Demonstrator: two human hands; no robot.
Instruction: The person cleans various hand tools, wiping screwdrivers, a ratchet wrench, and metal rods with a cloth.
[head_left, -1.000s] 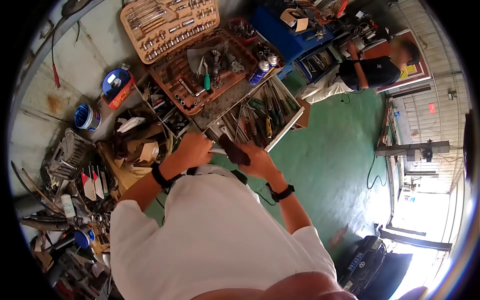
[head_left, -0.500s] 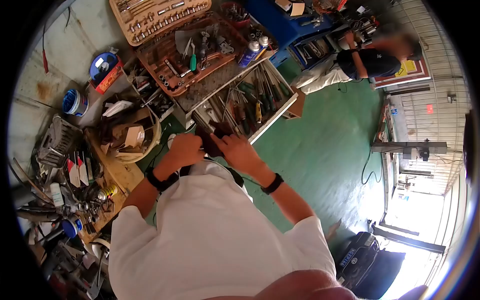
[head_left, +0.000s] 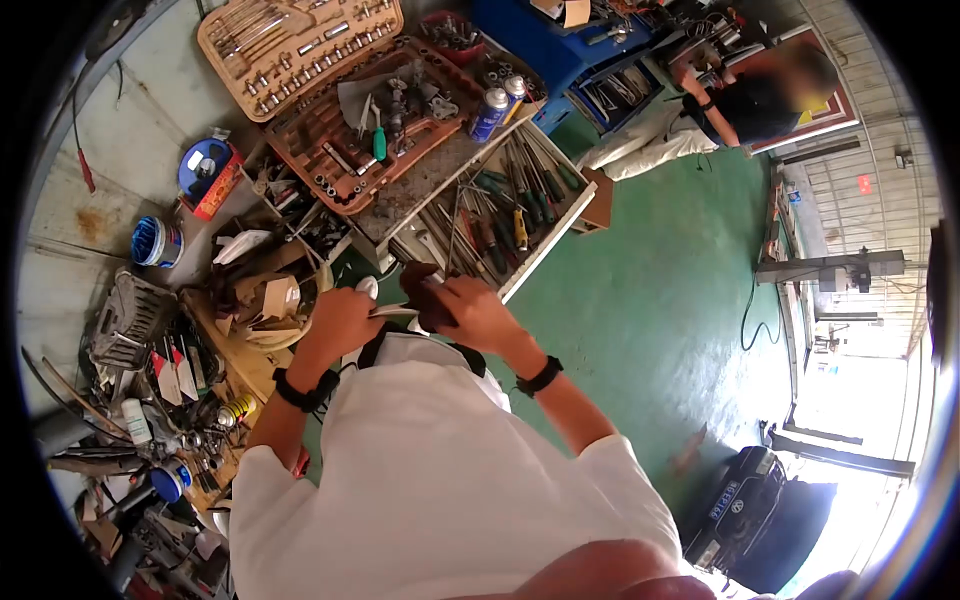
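My right hand [head_left: 475, 312] is closed on a dark reddish-brown piece [head_left: 423, 290] that looks like a rag or soft leather. My left hand [head_left: 340, 322] is held to its left with the fingers curled in. A thin pale strip [head_left: 394, 311] runs between the two hands, and its left end meets the left fingertips. What it belongs to I cannot make out. Just beyond my hands is an open drawer [head_left: 545, 243] full of screwdrivers and other long tools. Both hands are in front of my white shirt, at about waist height.
An open orange socket case [head_left: 350, 203] lies on the cabinet, beside two spray cans [head_left: 489, 115]. To the left are a round bin [head_left: 300, 330] of cardboard scraps and a cluttered wooden bench [head_left: 228, 345]. Another person [head_left: 735, 115] works at the far right. A dark car [head_left: 735, 515] stands behind.
My hands have moved slightly apart, the left one leftward and down. The reddish-brown piece has come with my right hand, away from the drawer edge, and the pale strip now shows. The view has shifted slightly.
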